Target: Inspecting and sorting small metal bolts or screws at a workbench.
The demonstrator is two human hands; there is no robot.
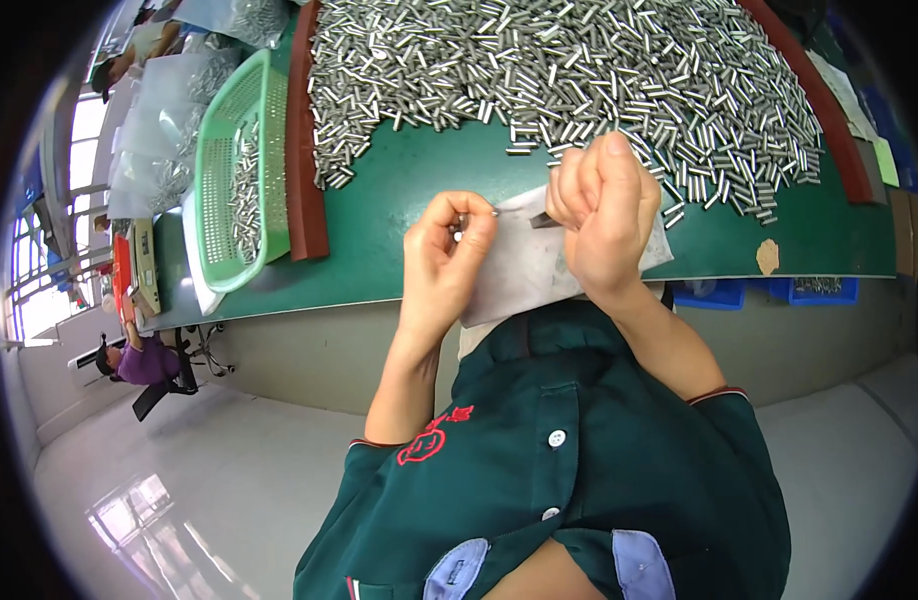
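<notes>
While a green perforated plastic basket (216, 170) stands on the left of the desk (399, 165) with short silver metal pins (245, 195) heaped inside, clear plastic bags (159, 130) of metal parts lie to its left. Near right, below the desk's edge, a blue plastic bin (851, 291) also holds small metal parts. Smooth, shiny cylindrical metal pins (569, 70) form a broad, jumbled layer on the far side of the green desktop, between two straight red-brown bars (304, 130). A thin whitish sheet (524, 265) lies flat at the near edge, beneath the hands. The left hand (444, 255), fingers curled toward the thumb, grasps small metal pieces (458, 236), only their bright ends showing. The right hand (609, 220), wrist bent and thumb uppermost, is closed round a dark grey metal piece (544, 220), mostly hidden by its fingers.
</notes>
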